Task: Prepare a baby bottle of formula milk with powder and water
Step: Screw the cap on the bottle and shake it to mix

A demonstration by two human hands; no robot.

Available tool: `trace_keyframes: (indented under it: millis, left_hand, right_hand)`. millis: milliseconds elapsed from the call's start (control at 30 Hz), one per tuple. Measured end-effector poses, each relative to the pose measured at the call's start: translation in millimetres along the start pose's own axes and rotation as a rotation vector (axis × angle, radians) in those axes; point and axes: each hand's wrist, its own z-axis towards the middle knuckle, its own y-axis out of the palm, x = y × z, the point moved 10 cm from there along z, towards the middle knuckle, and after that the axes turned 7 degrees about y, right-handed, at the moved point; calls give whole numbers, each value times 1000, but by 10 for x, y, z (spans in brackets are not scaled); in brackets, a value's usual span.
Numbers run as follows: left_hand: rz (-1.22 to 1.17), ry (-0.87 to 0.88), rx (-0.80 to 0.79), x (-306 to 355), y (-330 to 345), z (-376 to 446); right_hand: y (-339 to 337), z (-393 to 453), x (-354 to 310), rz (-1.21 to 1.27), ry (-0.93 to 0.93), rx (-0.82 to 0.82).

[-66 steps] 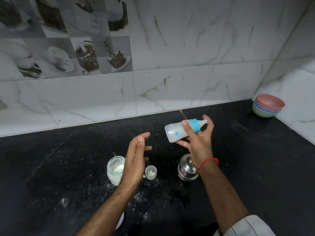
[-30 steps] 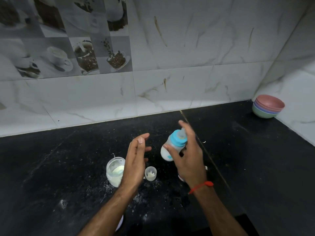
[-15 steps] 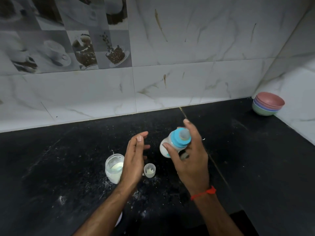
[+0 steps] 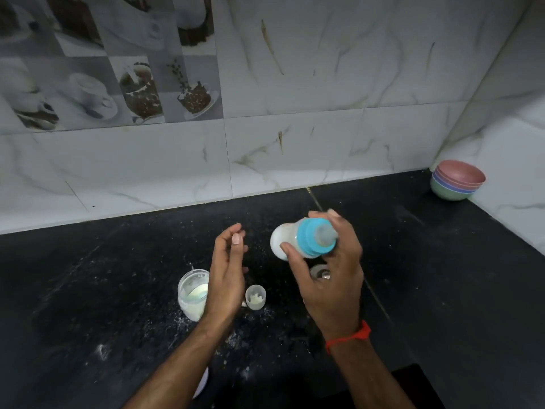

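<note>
Where the black bench [image 4: 442,276] meets the marble-tiled wall at its far right corner, a stack of coloured bowls [image 4: 457,180] stands. Right hand [image 4: 330,278]: raised above mid-bench, thumb and fingers curled round a baby bottle [image 4: 287,239] of white liquid, tilted, blue collar and teat toward the camera. Left hand [image 4: 227,276]: beside it, apart, fingers loosely spread, holding nothing. Powder jar [image 4: 191,295]: open, near the front edge, partly behind the left hand. Small clear cup [image 4: 255,296]: just right of it. Spilled powder around both.
</note>
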Motion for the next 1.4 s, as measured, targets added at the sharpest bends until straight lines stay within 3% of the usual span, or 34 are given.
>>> trace_keyframes:
  millis: [167, 233, 400, 433, 533, 567, 800, 967, 1200, 1267, 1333, 1400]
  left_hand:
    - [16, 26, -18, 25, 33, -16]
    - [32, 38, -18, 24, 2, 3]
    - [45, 26, -10, -39, -55, 11]
    - [49, 28, -10, -35, -47, 8]
    - [58, 26, -27, -29, -4, -19]
    - [61, 28, -34, -14, 0, -21]
    - [48, 15, -14, -40, -77, -30]
    - [36, 20, -13, -38, -56, -65]
    - [29, 6, -8, -59, -93, -83]
    - [25, 18, -10, -41, -75, -93]
    - [28, 17, -16, -29, -46, -105]
    - [22, 20, -19, -8, -44, -101]
  right_hand:
    - [393, -334, 548, -151, 234, -308]
    - [316, -272, 469, -117, 228, -268]
    - [-44, 23, -21, 37, 8, 21]
    - [21, 5, 60, 1, 33, -8]
    - [411, -234, 526, -196, 236, -334]
    - [404, -273, 589, -225, 260, -348]
    - [-60, 62, 91, 12, 85, 70]
    - [343, -379, 551, -174, 265, -272]
    - [-51, 36, -82, 46, 55, 35]
    - [148, -64, 100, -56, 102, -95]
    - [421, -271, 368, -177, 199, -350]
    - [440, -340, 436, -197, 250, -410]
